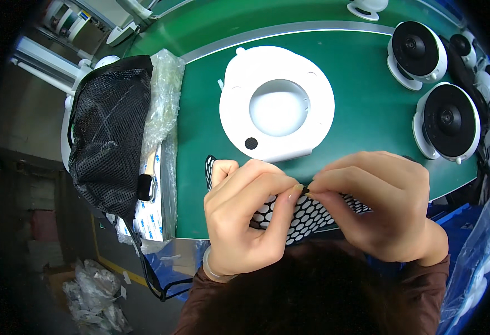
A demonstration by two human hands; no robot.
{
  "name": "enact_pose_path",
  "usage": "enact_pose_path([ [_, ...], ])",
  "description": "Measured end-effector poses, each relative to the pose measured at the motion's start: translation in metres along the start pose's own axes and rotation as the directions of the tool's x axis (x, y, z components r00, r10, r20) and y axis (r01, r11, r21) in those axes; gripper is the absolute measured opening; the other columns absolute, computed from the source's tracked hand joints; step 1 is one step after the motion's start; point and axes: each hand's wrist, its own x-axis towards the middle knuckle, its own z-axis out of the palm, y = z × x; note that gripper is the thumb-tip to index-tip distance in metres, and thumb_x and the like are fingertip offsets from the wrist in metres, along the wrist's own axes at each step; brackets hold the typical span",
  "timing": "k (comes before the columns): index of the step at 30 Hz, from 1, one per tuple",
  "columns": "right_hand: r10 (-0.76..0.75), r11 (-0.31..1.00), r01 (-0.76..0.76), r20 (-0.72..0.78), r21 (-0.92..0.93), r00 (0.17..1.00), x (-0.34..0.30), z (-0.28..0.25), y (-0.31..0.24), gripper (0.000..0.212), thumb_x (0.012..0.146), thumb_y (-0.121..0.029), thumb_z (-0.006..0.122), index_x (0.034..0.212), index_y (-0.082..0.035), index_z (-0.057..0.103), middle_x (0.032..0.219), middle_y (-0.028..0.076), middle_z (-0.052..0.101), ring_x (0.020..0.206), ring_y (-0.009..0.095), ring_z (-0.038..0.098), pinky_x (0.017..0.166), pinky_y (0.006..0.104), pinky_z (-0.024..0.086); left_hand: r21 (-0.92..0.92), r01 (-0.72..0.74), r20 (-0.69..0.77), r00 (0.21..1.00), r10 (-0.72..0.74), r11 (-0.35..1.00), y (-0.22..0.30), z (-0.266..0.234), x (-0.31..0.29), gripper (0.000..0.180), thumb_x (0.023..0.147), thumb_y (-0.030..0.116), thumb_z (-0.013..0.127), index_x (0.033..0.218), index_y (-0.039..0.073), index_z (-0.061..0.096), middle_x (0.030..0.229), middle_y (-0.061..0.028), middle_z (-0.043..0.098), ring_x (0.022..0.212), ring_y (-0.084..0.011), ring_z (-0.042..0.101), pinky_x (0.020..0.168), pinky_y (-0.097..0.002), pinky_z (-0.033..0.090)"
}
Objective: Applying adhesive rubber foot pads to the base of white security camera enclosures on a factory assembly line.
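Just before the white ring housing (236, 106), the left hand (245, 215), nearer it, and right hand (381, 195) pinch a crosswise dotted sheet (306, 219).

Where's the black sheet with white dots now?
In the head view, the dotted sheet is just below centre, partly hidden by the left hand and right hand, below the white ring-shaped part.
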Motion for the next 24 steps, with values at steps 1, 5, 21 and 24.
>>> enact_pose_path([
  [1, -0.002, 1.0, 0.002, 0.001, 0.002, 1.0, 0.0, 0.001, -0.001, 0.017, 0.061, 0.003, 0.069, 0.074, -0.006, 0.063, 0.071, 0.006, 0.063, 0.061, 0.022, 0.061, 0.053, 0.0274, 0.046, -0.007, 0.013, -0.011, 1.0, -0.013, 1.0, 0.0, 0.0, -0.001, 0.011, 0.064, -0.004, 0.063, 0.069, 0.004, 0.059, 0.065, -0.0015, 0.056, 0.053, -0.0146, 0.046, 0.057, -0.0272, 0.025],
  [5, -0.051, 0.998, 0.046, -0.113, -0.042, 0.992, -0.006, 0.009, -0.001, 0.018, 0.061, 0.003, 0.069, 0.074, -0.006, 0.062, 0.072, 0.007, 0.063, 0.062, 0.022, 0.061, 0.054, 0.0285, 0.047, -0.012, 0.011, -0.02, 1.0, -0.011, 1.0, -0.002, 0.001, 0.0, 0.011, 0.064, -0.004, 0.063, 0.069, 0.005, 0.059, 0.065, -0.0015, 0.056, 0.053, -0.0146, 0.046, 0.057, -0.0272, 0.025],
  [21, -0.1, 0.994, 0.083, -0.27, -0.073, 0.958, 0.007, -0.009, 0.018, 0.009, 0.072, 0.005, 0.059, 0.081, 0.002, 0.059, 0.089, 0.016, 0.062, 0.082, 0.019, 0.062, 0.072, 0.0271, 0.049, 0.105, 0.235, -0.197, 0.957, -0.212, 0.966, -0.002, 0.004, -0.015, 0.005, 0.073, -0.002, 0.062, 0.078, -0.001, 0.062, 0.107, -0.0158, 0.049, 0.056, -0.0086, 0.041, 0.059, -0.0223, 0.036],
  [24, 0.358, 0.894, -0.289, -0.16, 0.342, 0.92, 0.015, 0.006, 0.023, 0.007, 0.078, -0.003, 0.061, 0.08, 0.004, 0.061, 0.082, 0.01, 0.064, 0.073, 0.011, 0.061, 0.067, 0.0211, 0.048, -0.005, 0.294, -0.148, 0.945, -0.291, 0.956, -0.007, 0.009, -0.014, 0.005, 0.074, 0.003, 0.064, 0.078, 0.002, 0.063, 0.103, -0.0131, 0.053, 0.062, -0.0123, 0.042, 0.061, -0.0242, 0.035],
])
